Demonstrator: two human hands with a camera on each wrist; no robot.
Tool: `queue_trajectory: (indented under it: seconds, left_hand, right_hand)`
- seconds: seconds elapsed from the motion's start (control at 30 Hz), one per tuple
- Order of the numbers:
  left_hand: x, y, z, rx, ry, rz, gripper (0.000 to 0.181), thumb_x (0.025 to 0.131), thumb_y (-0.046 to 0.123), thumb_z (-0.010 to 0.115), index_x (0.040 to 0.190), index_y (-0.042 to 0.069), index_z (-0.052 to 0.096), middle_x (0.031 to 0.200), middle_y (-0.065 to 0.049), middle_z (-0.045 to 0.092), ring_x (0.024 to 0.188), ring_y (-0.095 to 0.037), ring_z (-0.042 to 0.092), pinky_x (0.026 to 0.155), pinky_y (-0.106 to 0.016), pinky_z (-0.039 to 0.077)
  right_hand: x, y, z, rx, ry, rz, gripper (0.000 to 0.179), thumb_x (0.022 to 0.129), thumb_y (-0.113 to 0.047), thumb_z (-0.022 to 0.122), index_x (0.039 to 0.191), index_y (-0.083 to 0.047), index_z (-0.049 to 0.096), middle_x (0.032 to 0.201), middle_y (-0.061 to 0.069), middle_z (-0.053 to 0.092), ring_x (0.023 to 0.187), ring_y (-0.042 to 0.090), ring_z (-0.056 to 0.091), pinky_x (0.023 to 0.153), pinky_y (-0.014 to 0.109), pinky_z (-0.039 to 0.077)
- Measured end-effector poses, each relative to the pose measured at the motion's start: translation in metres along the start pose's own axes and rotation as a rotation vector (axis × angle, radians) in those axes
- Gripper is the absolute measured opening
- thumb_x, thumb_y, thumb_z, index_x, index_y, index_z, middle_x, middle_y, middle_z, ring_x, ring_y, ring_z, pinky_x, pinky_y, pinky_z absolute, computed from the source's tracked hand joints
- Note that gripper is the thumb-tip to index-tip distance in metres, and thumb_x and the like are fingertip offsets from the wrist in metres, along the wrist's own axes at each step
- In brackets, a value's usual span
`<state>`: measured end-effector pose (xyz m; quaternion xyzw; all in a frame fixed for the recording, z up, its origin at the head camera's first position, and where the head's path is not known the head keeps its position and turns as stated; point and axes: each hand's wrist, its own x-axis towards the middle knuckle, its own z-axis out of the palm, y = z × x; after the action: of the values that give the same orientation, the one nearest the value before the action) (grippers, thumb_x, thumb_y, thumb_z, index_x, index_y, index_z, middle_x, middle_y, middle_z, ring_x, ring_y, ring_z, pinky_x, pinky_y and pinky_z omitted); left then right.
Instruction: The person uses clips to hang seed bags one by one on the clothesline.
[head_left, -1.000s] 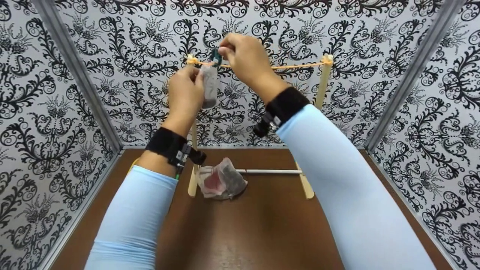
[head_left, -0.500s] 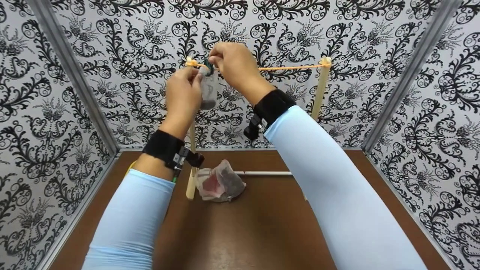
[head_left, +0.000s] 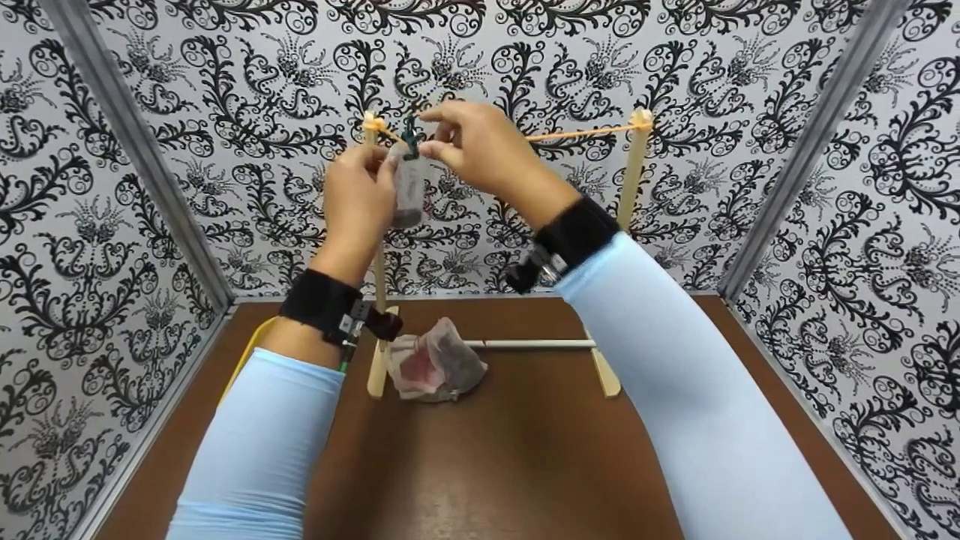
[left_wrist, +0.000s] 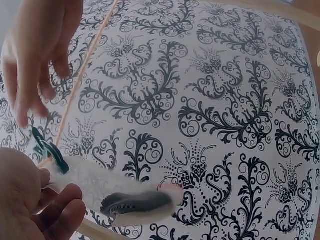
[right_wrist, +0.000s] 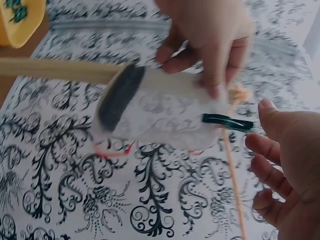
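Note:
My left hand [head_left: 358, 196] pinches the upper edge of a sheer white sock-like piece [right_wrist: 170, 107] with a dark grey patch at its lower end. It hangs at the left part of an orange cord [head_left: 581, 134]. A dark green clip [right_wrist: 227, 122] sits on its top edge, at the cord. Beside the clip is my right hand [head_left: 484, 146], with thumb and fingers spread around the clip's free end, a small gap showing in the right wrist view. The left wrist view shows the clip [left_wrist: 51, 152] upright over the cord.
Two wooden posts [head_left: 632, 176] hold the cord, joined low down by a white rod [head_left: 532, 344]. A heap of sheer pieces [head_left: 442, 364], pink and grey, lies by the left foot. A yellow container [right_wrist: 27, 30] with green clips stands to the left.
My right hand has brought the clip down and left onto the cord and the sheer piece, and its fingers have spread off it. My left hand keeps its pinch.

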<state>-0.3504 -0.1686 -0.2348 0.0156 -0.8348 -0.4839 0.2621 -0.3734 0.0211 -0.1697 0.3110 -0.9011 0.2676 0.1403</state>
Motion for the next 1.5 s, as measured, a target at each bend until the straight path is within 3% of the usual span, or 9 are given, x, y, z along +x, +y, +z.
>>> queue_trajectory:
  seconds: [0.17, 0.33, 0.5, 0.63, 0.77, 0.97, 1.23, 1.37, 1.5]
  left_hand:
    - [0.000, -0.017, 0.005, 0.059, 0.057, 0.075, 0.025, 0.114, 0.019, 0.069, 0.133, 0.005, 0.077, 0.124, -0.012, 0.080, 0.102, -0.022, 0.073, 0.086, -0.032, 0.066]
    - [-0.005, -0.030, 0.008, 0.063, 0.083, 0.097, 0.024, 0.112, 0.020, 0.072, 0.130, 0.005, 0.078, 0.122, -0.013, 0.081, 0.103, -0.025, 0.072, 0.085, -0.034, 0.063]
    - [-0.012, -0.043, 0.007, 0.080, 0.070, 0.134, 0.024, 0.112, 0.021, 0.073, 0.127, 0.004, 0.079, 0.119, -0.013, 0.080, 0.103, -0.026, 0.072, 0.087, -0.034, 0.061]
    - [-0.017, -0.057, 0.003, 0.078, 0.051, 0.129, 0.024, 0.112, 0.023, 0.072, 0.126, 0.006, 0.080, 0.118, -0.011, 0.078, 0.095, -0.023, 0.069, 0.077, -0.027, 0.061]
    - [-0.025, -0.078, -0.006, 0.081, 0.040, 0.120, 0.027, 0.112, 0.027, 0.072, 0.125, 0.006, 0.082, 0.116, -0.014, 0.080, 0.090, -0.023, 0.070, 0.071, -0.020, 0.059]
    - [-0.039, -0.121, -0.024, 0.175, -0.028, 0.037, 0.039, 0.114, 0.039, 0.068, 0.128, 0.005, 0.082, 0.120, -0.018, 0.080, 0.103, -0.031, 0.071, 0.087, -0.035, 0.058]
    - [-0.059, -0.205, -0.062, 0.351, -0.274, -0.210, 0.053, 0.116, 0.044, 0.061, 0.145, 0.000, 0.070, 0.144, -0.030, 0.072, 0.122, -0.046, 0.072, 0.105, -0.063, 0.061]
    - [-0.070, -0.246, -0.078, 0.493, -0.346, -0.287, 0.054, 0.115, 0.039, 0.060, 0.145, -0.005, 0.067, 0.141, -0.035, 0.071, 0.113, -0.047, 0.075, 0.095, -0.063, 0.063]
    - [-0.076, -0.273, -0.085, 0.551, -0.445, -0.340, 0.043, 0.111, 0.036, 0.064, 0.116, -0.006, 0.076, 0.109, -0.027, 0.078, 0.091, -0.037, 0.073, 0.075, -0.046, 0.059]
  right_hand:
    - [-0.042, 0.026, -0.003, 0.119, 0.071, -0.051, 0.038, 0.112, -0.034, 0.070, 0.141, -0.009, 0.075, 0.120, 0.007, 0.082, 0.098, 0.017, 0.075, 0.088, 0.023, 0.063]
    - [-0.098, 0.068, 0.001, 0.109, 0.091, -0.021, 0.033, 0.113, -0.032, 0.070, 0.131, -0.006, 0.078, 0.119, 0.010, 0.083, 0.102, 0.026, 0.077, 0.090, 0.031, 0.065]
    - [-0.153, 0.124, 0.014, 0.030, 0.082, 0.055, 0.030, 0.111, -0.030, 0.074, 0.127, -0.005, 0.080, 0.119, 0.013, 0.083, 0.106, 0.031, 0.079, 0.095, 0.046, 0.068]
    - [-0.192, 0.170, 0.030, -0.009, 0.060, 0.186, 0.026, 0.109, -0.025, 0.076, 0.124, -0.005, 0.081, 0.115, 0.014, 0.083, 0.101, 0.033, 0.079, 0.091, 0.051, 0.070]
    - [-0.226, 0.209, 0.053, 0.022, -0.007, 0.300, 0.032, 0.109, -0.020, 0.076, 0.135, -0.003, 0.076, 0.115, 0.017, 0.082, 0.100, 0.033, 0.079, 0.091, 0.052, 0.069]
    - [-0.262, 0.261, 0.078, 0.076, -0.055, 0.431, 0.038, 0.107, -0.012, 0.076, 0.143, 0.001, 0.071, 0.118, 0.021, 0.081, 0.108, 0.037, 0.077, 0.103, 0.059, 0.065]
    - [-0.284, 0.293, 0.101, 0.086, -0.191, 0.573, 0.030, 0.103, -0.014, 0.078, 0.129, 0.001, 0.077, 0.121, 0.020, 0.081, 0.116, 0.041, 0.076, 0.109, 0.063, 0.060]
    - [-0.288, 0.302, 0.112, 0.070, -0.256, 0.602, 0.021, 0.100, -0.016, 0.082, 0.114, 0.000, 0.077, 0.109, 0.017, 0.079, 0.101, 0.033, 0.074, 0.098, 0.055, 0.063]
    - [-0.291, 0.306, 0.116, 0.051, -0.281, 0.586, 0.019, 0.099, -0.015, 0.084, 0.105, 0.001, 0.076, 0.104, 0.016, 0.078, 0.095, 0.030, 0.070, 0.091, 0.048, 0.061]
